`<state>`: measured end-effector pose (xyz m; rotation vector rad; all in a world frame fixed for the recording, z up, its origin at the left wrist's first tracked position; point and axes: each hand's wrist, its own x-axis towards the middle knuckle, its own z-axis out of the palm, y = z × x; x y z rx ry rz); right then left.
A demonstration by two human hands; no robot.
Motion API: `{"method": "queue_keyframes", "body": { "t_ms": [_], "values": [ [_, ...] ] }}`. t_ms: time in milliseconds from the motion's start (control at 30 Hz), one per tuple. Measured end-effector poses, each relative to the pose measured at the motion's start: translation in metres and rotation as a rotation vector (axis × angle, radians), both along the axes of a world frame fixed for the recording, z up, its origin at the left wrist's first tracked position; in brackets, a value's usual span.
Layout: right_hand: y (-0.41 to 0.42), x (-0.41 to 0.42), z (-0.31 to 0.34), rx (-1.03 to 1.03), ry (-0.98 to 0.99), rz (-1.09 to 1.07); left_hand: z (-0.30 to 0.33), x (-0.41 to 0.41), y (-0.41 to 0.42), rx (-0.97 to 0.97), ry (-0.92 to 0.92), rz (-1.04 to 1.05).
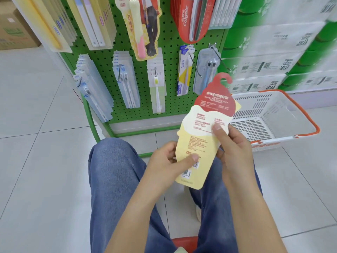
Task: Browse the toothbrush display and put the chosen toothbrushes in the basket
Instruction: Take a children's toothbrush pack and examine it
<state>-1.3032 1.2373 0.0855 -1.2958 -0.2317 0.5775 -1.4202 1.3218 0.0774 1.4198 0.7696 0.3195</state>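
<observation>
Together our left hand (166, 161) and right hand (232, 148) grip the ice-cream-shaped toothbrush pack (204, 136), back side up, beside the white shopping basket (284, 106) on the floor.

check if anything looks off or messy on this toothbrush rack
Nothing stands out as damaged or spilled. Packs hang on the green pegboard; both hands, left and right, hold the ice-cream-shaped pack; the basket sits on the floor, seemingly empty.
</observation>
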Motion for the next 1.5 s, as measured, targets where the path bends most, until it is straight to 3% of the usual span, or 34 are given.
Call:
{"method": "queue_keyframes", "body": {
  "t_ms": [167,267,467,567,667,833,933,1033,1100,1167,1233,1500],
  "values": [
    [-0.001,0.002,-0.002,0.026,0.030,-0.075,-0.011,-0.002,-0.005,0.048,-0.003,0.021],
    [-0.001,0.002,-0.004,0.023,0.041,-0.092,-0.016,-0.003,-0.007,0.351,0.003,0.106],
    [0.000,0.003,-0.004,0.059,0.076,-0.098,-0.032,0.000,-0.017,1.011,0.157,-0.069],
    [0.001,0.001,-0.005,0.065,0.068,-0.059,-0.038,0.006,-0.021,1.192,0.243,-0.021],
    [0.001,0.000,-0.005,0.039,0.031,-0.032,-0.043,0.009,-0.018,1.240,0.207,0.023],
    [0.003,-0.001,-0.006,-0.013,0.019,0.041,-0.032,0.006,-0.015,1.101,0.189,0.095],
    [0.005,-0.004,-0.007,-0.035,0.031,-0.009,-0.025,0.004,-0.015,0.713,0.138,0.137],
    [0.005,-0.002,-0.009,-0.042,0.026,-0.085,-0.025,0.004,-0.008,0.265,-0.069,0.159],
    [0.005,-0.002,-0.010,-0.047,0.032,-0.048,-0.025,0.004,-0.005,-0.047,-0.192,0.104],
    [0.004,-0.002,-0.010,-0.049,0.018,0.011,-0.024,0.002,-0.005,-0.217,-0.265,0.065],
    [0.003,-0.003,-0.011,-0.050,0.002,0.039,-0.024,0.002,-0.006,-0.265,-0.275,0.052],
    [0.004,-0.001,-0.016,-0.050,-0.033,0.045,-0.015,0.005,0.000,-0.152,-0.229,0.109]
  ]
}}
